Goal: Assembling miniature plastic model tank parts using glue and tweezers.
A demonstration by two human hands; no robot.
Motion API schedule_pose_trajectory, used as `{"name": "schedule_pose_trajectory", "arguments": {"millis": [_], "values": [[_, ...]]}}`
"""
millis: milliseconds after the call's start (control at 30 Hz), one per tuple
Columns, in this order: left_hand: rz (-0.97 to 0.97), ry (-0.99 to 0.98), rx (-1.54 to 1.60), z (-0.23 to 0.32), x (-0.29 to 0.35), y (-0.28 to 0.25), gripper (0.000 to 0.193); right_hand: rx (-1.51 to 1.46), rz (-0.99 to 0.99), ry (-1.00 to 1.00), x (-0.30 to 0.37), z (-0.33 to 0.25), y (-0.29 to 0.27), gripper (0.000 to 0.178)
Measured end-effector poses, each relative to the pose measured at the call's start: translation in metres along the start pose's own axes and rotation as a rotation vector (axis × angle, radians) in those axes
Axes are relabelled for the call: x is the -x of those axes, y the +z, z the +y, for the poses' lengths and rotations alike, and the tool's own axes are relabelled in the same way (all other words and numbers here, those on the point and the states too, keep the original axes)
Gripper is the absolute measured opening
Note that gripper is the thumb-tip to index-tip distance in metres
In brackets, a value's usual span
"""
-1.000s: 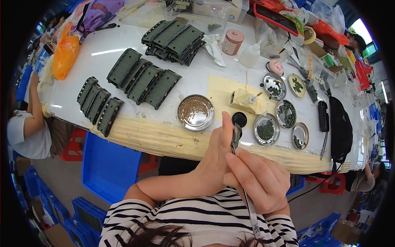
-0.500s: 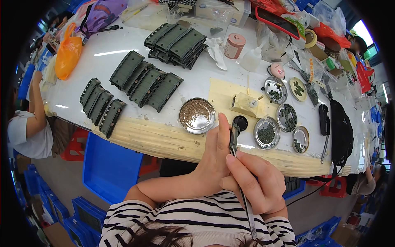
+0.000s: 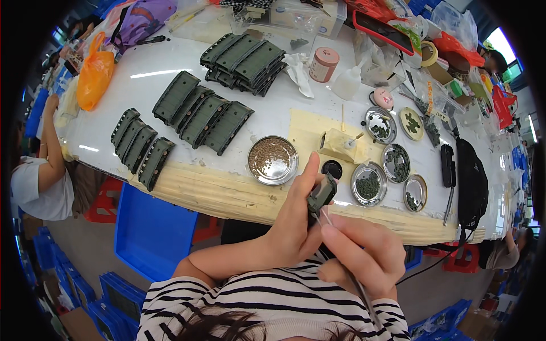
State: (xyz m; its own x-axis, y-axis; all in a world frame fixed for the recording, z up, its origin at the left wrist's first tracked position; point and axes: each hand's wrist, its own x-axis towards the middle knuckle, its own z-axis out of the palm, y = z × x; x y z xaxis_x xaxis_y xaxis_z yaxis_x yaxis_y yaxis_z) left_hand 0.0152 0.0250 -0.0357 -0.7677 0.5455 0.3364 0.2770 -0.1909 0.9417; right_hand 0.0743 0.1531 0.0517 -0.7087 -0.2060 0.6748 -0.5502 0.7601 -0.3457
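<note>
My left hand point(image 3: 290, 227), nearly upright at the table's front edge, grips a small dark green moulded piece point(image 3: 322, 192) between thumb and fingers. Pinched in my right hand point(image 3: 372, 250) are slim metal tweezers point(image 3: 363, 295), their long end pointing down toward my striped sleeve. The tweezers' tips reach the lower end of the green piece; whether they hold anything there is too small to tell. Just beyond my left fingertips is a round black lid-like disc point(image 3: 331, 169). A steel dish of brown granules point(image 3: 267, 154) stands to the left of it.
Dark green curved panels point(image 3: 202, 116) lie in rows at left, with a stack point(image 3: 244, 59) behind. Several steel dishes of green bits, one nearby point(image 3: 368, 184), stand at right around a cream block point(image 3: 341, 146). A blue crate point(image 3: 151, 227) sits below the table's front edge.
My left hand has turned the green piece so its broad face shows, where before only a narrow edge did. My right hand and the tweezers have shifted slightly right and down.
</note>
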Motion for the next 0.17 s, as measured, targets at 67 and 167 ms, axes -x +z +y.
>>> {"name": "schedule_pose_trajectory", "arguments": {"millis": [67,167], "values": [[-0.097,-0.047,0.175,0.004,-0.003,-0.005,0.072,-0.122,0.132,0.090,0.003,0.000,-0.011,0.035],[-0.321,-0.139,0.353,0.005,-0.014,-0.027,0.071,-0.136,0.178,0.205,0.013,0.010,-0.013,0.034]]}}
